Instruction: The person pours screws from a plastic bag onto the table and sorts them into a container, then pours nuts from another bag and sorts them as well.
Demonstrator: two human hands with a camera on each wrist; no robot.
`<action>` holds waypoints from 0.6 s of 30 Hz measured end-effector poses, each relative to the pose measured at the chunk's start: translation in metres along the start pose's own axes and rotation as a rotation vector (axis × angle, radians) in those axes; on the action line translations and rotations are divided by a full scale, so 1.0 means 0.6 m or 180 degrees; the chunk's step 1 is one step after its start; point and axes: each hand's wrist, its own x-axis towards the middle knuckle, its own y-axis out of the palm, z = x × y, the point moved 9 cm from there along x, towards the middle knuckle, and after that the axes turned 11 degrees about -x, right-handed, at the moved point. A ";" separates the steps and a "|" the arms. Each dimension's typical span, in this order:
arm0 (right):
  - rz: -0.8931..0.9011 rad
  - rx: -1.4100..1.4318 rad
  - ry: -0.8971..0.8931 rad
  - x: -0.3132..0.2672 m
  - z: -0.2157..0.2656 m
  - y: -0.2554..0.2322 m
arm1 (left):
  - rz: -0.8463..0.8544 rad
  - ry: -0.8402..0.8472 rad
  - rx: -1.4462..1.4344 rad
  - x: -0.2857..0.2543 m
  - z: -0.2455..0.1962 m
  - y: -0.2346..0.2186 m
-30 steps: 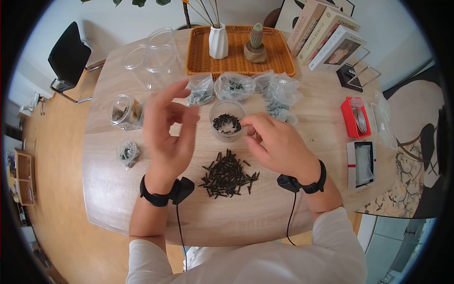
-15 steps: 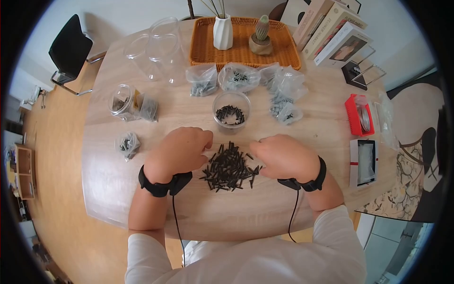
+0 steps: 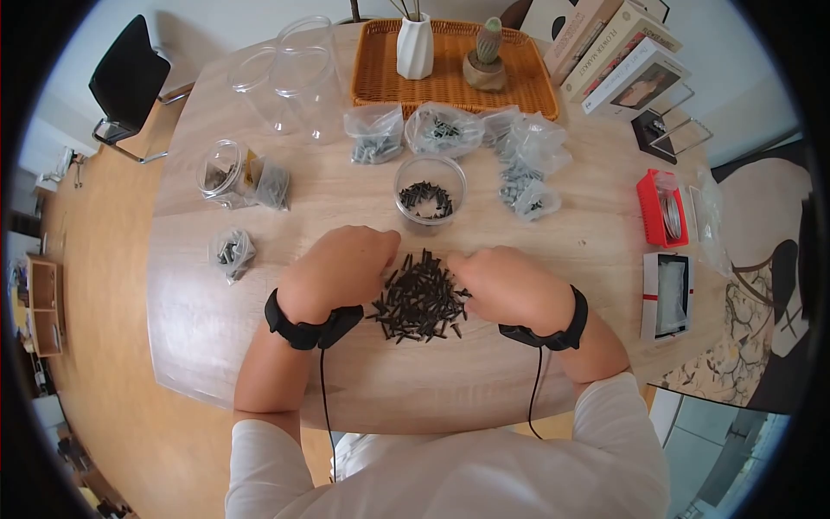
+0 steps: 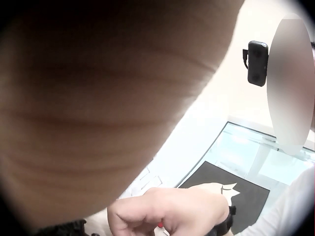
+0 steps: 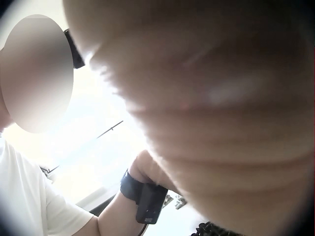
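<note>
A loose pile of black screws (image 3: 421, 298) lies on the wooden table in front of the person. At its left edge is the left hand (image 3: 340, 271), back upward, fingers bent down toward the screws. Facing it from the other side, the right hand (image 3: 510, 284) has its fingertips right at the pile's right edge. In the left wrist view the right hand (image 4: 162, 211) shows bent fingers. Both hands' fingertips are largely hidden, so I cannot tell whether they pinch any screws. Just beyond the pile stands a clear plastic tub (image 3: 424, 228) with black screws (image 3: 426, 201) inside.
Bags of grey hardware (image 3: 376, 143) line the back, before a wicker tray (image 3: 450, 73). At left are tall clear containers (image 3: 303, 95), a jar (image 3: 226, 177) and a small bag (image 3: 232, 251). A red basket (image 3: 650, 208) and an open box (image 3: 667, 298) sit right.
A second ago the right hand was at the tub and the left raised beside it. Both have come down to the sides of the pile, and over the last half second moved closer in.
</note>
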 end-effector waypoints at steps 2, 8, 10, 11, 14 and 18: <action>-0.0037 -0.0030 0.0012 0.001 -0.002 -0.001 | 0.0010 -0.0017 -0.0012 0.001 0.001 0.001; -0.0234 0.0132 -0.0188 0.000 0.004 -0.012 | 0.0116 -0.0004 -0.0087 0.002 -0.003 0.004; -0.0235 0.0179 -0.0237 0.001 0.005 -0.011 | 0.0120 0.0112 -0.0244 0.001 -0.004 0.006; -0.0229 0.0181 -0.0239 0.000 0.005 -0.011 | 0.0121 0.0109 -0.0248 0.001 -0.002 0.008; -0.0230 0.0223 -0.0250 -0.001 0.006 -0.014 | 0.0229 0.0093 -0.0128 0.004 0.000 0.010; -0.0194 0.0235 -0.0295 0.001 0.004 -0.003 | 0.0468 -0.0044 -0.0188 0.005 -0.003 0.013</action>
